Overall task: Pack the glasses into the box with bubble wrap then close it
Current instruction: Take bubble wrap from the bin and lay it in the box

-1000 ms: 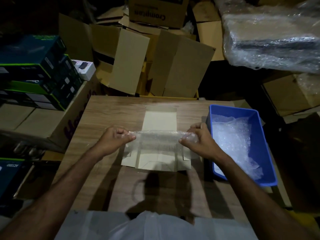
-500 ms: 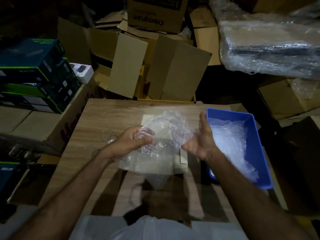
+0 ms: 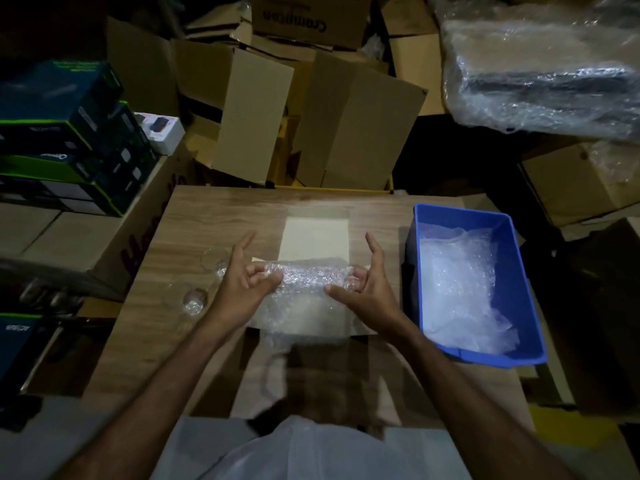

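We hold a roll of bubble wrap (image 3: 313, 277) between our two hands, just above the flattened box (image 3: 313, 237) lying on the surface (image 3: 207, 216). Our left hand (image 3: 242, 289) pinches the left end with thumb and curled fingers, its forefinger sticking out straight; our right hand (image 3: 367, 289) pinches the right end the same way. Whether a glass is already inside the roll we cannot tell.

To do this step well, we judge that we should keep the roll tight and even, tuck both ends in so nothing slides out, and keep the loose sheet hanging below our hands from unwinding.

Just left of our left hand, two clear glasses (image 3: 195, 299) lie on the surface, hard to see in the dim light. They sit close to our left wrist and could be knocked, so that arm should move with care. To the right of our right hand stands a blue bin (image 3: 512, 306) holding more wrap. The box is not yet folded up, so it must be shaped before anything goes in. Cardboard cartons (image 3: 252, 109) crowd beyond the surface, and stacked boxes (image 3: 65, 140) stand far left.
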### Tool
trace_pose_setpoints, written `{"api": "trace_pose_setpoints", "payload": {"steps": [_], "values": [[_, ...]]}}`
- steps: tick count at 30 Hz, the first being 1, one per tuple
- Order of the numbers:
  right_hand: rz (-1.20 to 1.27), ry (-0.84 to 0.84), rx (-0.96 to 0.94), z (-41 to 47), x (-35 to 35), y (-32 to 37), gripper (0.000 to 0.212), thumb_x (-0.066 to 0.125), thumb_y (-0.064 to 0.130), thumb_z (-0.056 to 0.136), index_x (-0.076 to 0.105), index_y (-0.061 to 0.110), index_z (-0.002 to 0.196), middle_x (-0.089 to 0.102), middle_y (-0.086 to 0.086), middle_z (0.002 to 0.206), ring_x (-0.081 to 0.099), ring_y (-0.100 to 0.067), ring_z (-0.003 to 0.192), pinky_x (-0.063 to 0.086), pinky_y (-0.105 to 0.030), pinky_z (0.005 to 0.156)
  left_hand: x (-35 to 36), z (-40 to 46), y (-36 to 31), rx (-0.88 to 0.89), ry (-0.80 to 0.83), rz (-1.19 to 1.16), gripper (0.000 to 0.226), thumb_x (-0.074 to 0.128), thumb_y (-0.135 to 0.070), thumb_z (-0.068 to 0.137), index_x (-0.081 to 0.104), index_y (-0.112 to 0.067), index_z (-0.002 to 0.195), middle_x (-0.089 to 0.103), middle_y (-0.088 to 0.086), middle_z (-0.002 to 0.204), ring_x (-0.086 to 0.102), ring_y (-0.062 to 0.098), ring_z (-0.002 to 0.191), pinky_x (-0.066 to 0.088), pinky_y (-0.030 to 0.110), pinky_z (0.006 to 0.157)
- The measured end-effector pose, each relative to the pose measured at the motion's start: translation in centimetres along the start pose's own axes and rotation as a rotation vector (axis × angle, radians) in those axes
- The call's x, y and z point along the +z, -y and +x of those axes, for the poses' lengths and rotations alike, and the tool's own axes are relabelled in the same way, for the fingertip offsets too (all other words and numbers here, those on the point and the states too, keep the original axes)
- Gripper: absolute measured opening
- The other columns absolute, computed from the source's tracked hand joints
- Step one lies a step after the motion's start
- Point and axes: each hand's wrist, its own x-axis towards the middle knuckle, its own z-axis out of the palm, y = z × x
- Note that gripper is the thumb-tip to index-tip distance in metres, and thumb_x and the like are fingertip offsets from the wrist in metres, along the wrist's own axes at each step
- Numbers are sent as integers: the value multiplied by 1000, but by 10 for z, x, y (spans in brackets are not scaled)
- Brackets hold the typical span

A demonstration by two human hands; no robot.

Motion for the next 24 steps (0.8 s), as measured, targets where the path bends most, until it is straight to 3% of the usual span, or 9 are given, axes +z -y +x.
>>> {"api": "trace_pose_setpoints", "payload": {"steps": [3, 8, 10, 12, 14, 16, 18, 20, 24], "values": [[-179, 79, -75, 2, -4, -1, 96, 83, -4, 77, 37, 31, 154, 56, -18, 138, 67, -16, 104, 61, -25, 77, -13, 7, 8, 5, 175, 185, 90, 96, -20, 64, 53, -40, 141, 59, 0, 131, 62, 16, 117, 57, 39, 97], [-550, 97, -138, 13, 2, 6, 12, 77, 21, 86, 76, 11, 93, 73, -7, 78, 68, -21, 65, 58, -46, 57, -12, 17, 11, 213, 182, 668, 14, 84, -31, 81, 72, -30, 88, 55, -3, 97, 57, 11, 88, 44, 13, 70], [-451, 112, -158, 17, -3, 5, 24, 73, 25, 88, 71, 3, 80, 70, -16, 73, 67, -34, 65, 53, -54, 55, -12, 17, 9, 153, 213, 516, 11, 76, -28, 90, 74, -19, 96, 57, -6, 107, 57, 1, 97, 46, 13, 73], [-282, 121, -58, 17, -5, 1, 30, 72, 28, 90, 70, -1, 94, 72, -22, 91, 71, -39, 83, 58, -53, 70, -8, 16, 8, 48, 258, 291, 12, 69, -21, 96, 72, -12, 102, 71, -5, 103, 65, 0, 89, 50, 15, 71], [-189, 51, 27, 21, -1, -12, 23, 70, 22, 94, 66, 2, 105, 73, -19, 100, 71, -35, 90, 61, -42, 78, -3, 21, 20, -19, 224, 183, 14, 63, -10, 99, 64, 1, 106, 72, 4, 84, 64, 9, 74, 51, 19, 63], [-207, -91, 49, 27, 6, -29, 28, 73, 25, 92, 59, 15, 114, 70, -9, 108, 70, -25, 94, 62, -38, 79, 4, 29, 36, -78, 120, 136, 26, 68, -10, 96, 53, 1, 114, 70, 23, 89, 65, 26, 77, 57, 37, 65], [-222, -161, 79, 32, 10, -44, 56, 80, 31, 85, 45, 26, 129, 63, 2, 118, 67, -15, 102, 61, -37, 85, 10, 36, 51, -79, 11, 203, 33, 72, -16, 93, 48, -14, 116, 69, 26, 97, 71, 36, 81, 59, 53, 69], [-288, -146, 18, 33, 12, -56, 77, 84, 26, 79, 33, 28, 137, 58, 6, 121, 65, -10, 105, 60, -32, 86, 15, 41, 59, -33, -58, 336, 36, 69, -17, 95, 40, -21, 116, 66, 12, 90, 68, 27, 71, 58, 47, 62], [-696, -133, -113, 35, 17, -75, 59, 74, 13, 81, 48, 27, 132, 55, -3, 121, 60, -14, 93, 56, -35, 82, 22, 53, 68, 93, -33, 561, 35, 66, -18, 96, 37, -26, 114, 60, 6, 87, 57, 19, 61, 49, 35, 59]]}}
